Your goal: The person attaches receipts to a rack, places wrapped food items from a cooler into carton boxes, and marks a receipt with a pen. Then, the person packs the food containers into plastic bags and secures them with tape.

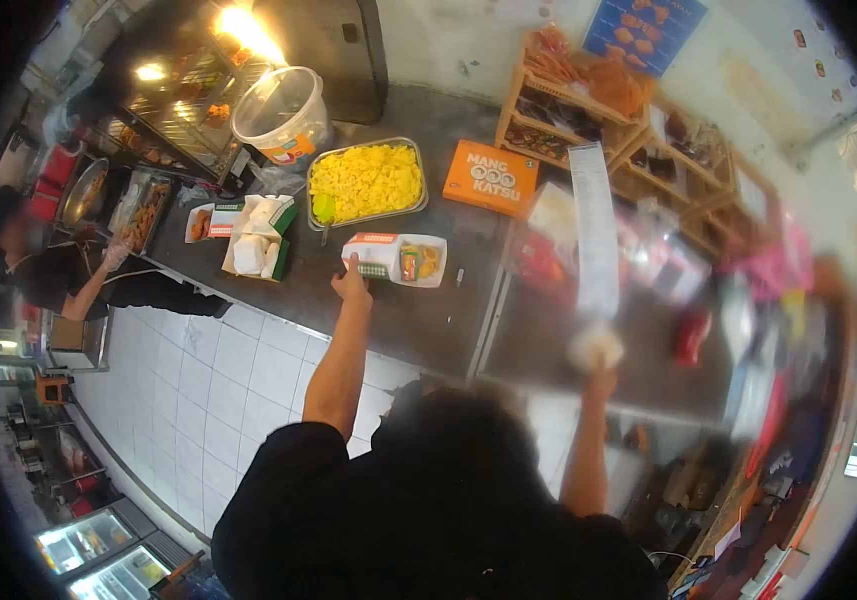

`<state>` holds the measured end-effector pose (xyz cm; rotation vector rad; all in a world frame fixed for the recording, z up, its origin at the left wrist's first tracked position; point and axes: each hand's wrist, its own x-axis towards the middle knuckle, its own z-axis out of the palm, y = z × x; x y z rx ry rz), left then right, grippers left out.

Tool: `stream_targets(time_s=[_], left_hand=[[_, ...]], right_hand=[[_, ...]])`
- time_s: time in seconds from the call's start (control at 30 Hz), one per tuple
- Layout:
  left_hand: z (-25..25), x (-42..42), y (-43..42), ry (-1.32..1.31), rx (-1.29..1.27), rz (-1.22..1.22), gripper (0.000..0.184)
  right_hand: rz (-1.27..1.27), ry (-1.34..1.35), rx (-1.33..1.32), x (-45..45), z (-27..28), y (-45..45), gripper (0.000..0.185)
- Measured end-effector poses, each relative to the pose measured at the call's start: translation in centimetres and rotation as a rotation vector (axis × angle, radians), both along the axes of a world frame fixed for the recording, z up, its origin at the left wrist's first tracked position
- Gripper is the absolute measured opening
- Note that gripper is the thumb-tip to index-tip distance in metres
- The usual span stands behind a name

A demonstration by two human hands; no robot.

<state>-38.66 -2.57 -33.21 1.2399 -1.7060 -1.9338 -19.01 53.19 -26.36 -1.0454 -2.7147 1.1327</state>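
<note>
My left hand (352,282) is at the near left edge of a white food box (417,262) with a red and green sleeve, its fingers touching the box. Yellow pieces and a small green-and-red packet lie in the box's open part. Over the right part of the counter, my right hand (601,358) is closed round a pale, blurred thing that I cannot make out. A long white paper strip (594,225) reaches up from near that hand. Behind the food box stands a metal tray of yellow food (366,186) with a green-handled utensil.
Open boxes with wrapped food (254,250) stand left on the dark counter (429,330). A clear tub (284,120), an orange box (492,178), wooden racks (574,105) and plastic bags (649,250) line the back. A co-worker (59,265) stands at the far left.
</note>
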Motion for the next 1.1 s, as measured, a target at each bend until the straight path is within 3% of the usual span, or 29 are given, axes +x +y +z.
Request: stream_targets(time_s=[0.07, 0.1, 0.13, 0.17, 0.23, 0.3, 0.33, 0.37, 0.43, 0.47, 0.5, 0.53, 0.57, 0.6, 0.63, 0.7, 0.73, 0.77, 0.83, 0.87, 0.9, 0.97, 1.0, 1.03, 1.07, 1.1], left_hand=[[2.9, -0.7, -0.9, 0.075, 0.378, 0.087, 0.056], [5.4, 0.2, -0.8, 0.078, 0.377, 0.082, 0.056], [9.1, 2.2, 0.0, 0.062, 0.131, -0.074, 0.05], [12.4, 3.8, 1.0, 0.051, -0.119, -0.226, 0.045], [16.1, 7.8, 3.3, 0.087, -0.447, -0.387, 0.042], [12.6, 11.0, 4.2, 0.233, -0.649, -0.493, 0.05], [14.5, 12.4, 5.2, 0.26, -0.424, -0.55, 0.054], [16.6, 13.4, 6.3, 0.292, -0.196, -0.595, 0.058], [14.7, 14.9, 6.7, 0.349, -0.232, -0.672, 0.064], [14.9, 16.3, 5.9, 0.183, -0.083, -0.795, 0.065], [14.9, 16.8, 4.1, 0.197, -0.099, -0.788, 0.065], [14.6, 16.9, 1.5, 0.142, -0.296, -1.005, 0.064], [14.5, 16.6, -0.2, 0.078, -0.498, -1.22, 0.063], [15.4, 16.6, -0.7, 0.095, -0.664, -0.994, 0.056], [15.8, 16.1, -0.4, 0.09, -0.66, -1.003, 0.056], [17.8, 13.3, 0.7, 0.527, -0.903, -1.316, 0.054], [13.4, 11.8, -0.2, 0.684, -0.933, -1.561, 0.054], [14.3, 11.8, 0.5, 0.692, -0.913, -1.565, 0.054], [18.3, 10.5, 2.1, 0.414, -0.254, -1.513, 0.051], [14.5, 10.6, 0.3, 0.199, -0.171, -1.481, 0.041], [10.5, 9.8, -1.2, 0.209, -0.171, -1.49, 0.041], [4.8, 9.9, -3.5, 0.182, -0.447, -1.27, 0.03], [6.1, 10.2, -2.5, 0.187, -0.2, -1.039, 0.03], [5.1, 9.9, -2.5, 0.178, -0.2, -1.073, 0.03], [3.3, 9.4, -2.4, 0.218, -0.075, -0.937, 0.03], [2.3, 8.8, -1.7, 0.253, 0.053, -0.807, 0.03]], right_hand=[[0.045, -0.098, 0.08, -0.3, -1.6, 1.4, 0.051], [-0.118, -0.018, 0.342, -0.6, -0.8, 0.7, 0.05], [-0.281, 0.069, 0.603, -1.4, 0.3, -0.1, 0.05], [-0.285, 0.082, 0.599, -2.5, 2.4, -2.2, 0.05], [0.15, 0.243, 0.528, -3.4, 7.4, -9.5, 0.049], [0.508, -0.081, -0.016, -5.6, 10.3, -17.4, 0.046], [0.553, 0.016, -0.328, -5.6, 15.6, -22.9, 0.043], [0.829, 0.342, -0.224, -6.4, 15.4, -26.7, 0.046], [1.042, 0.305, -0.337, -7.1, 10.7, -30.2, 0.043], [1.144, 0.278, -0.402, -7.5, 8.4, -32.0, 0.042], [1.129, 0.212, -0.494, -8.0, 9.6, -32.4, 0.04], [1.106, 0.145, -0.582, -8.6, 11.0, -32.8, 0.038], [1.251, 0.201, -0.433, -9.0, 14.9, -32.2, 0.033], [1.315, 0.218, -0.359, -9.2, 15.0, -31.6, 0.031], [1.377, 0.239, -0.285, -9.4, 15.1, -30.9, 0.028], [1.485, 0.047, -0.198, -8.9, 9.7, -30.1, 0.027], [1.445, 0.071, -0.257, -8.6, 18.8, -30.6, 0.028], [1.436, 0.054, -0.252, -7.7, 19.8, -30.8, 0.028], [0.964, 0.122, -0.744, -8.1, 21.1, -30.5, 0.035], [1.041, 0.095, -0.662, -9.8, 10.0, -28.6, 0.047], [1.033, 0.101, -0.653, -10.7, 10.4, -28.5, 0.047], [0.857, -0.021, -0.723, -11.1, 11.2, -29.2, 0.052], [0.842, 0.043, -0.631, -11.8, 8.9, -29.5, 0.051], [0.83, 0.307, -0.41, -12.8, 4.7, -30.3, 0.051], [0.788, 0.554, -0.172, -13.6, 0.6, -31.3, 0.051], [0.768, 0.482, -0.081, -14.6, -2.3, -32.3, 0.053]])
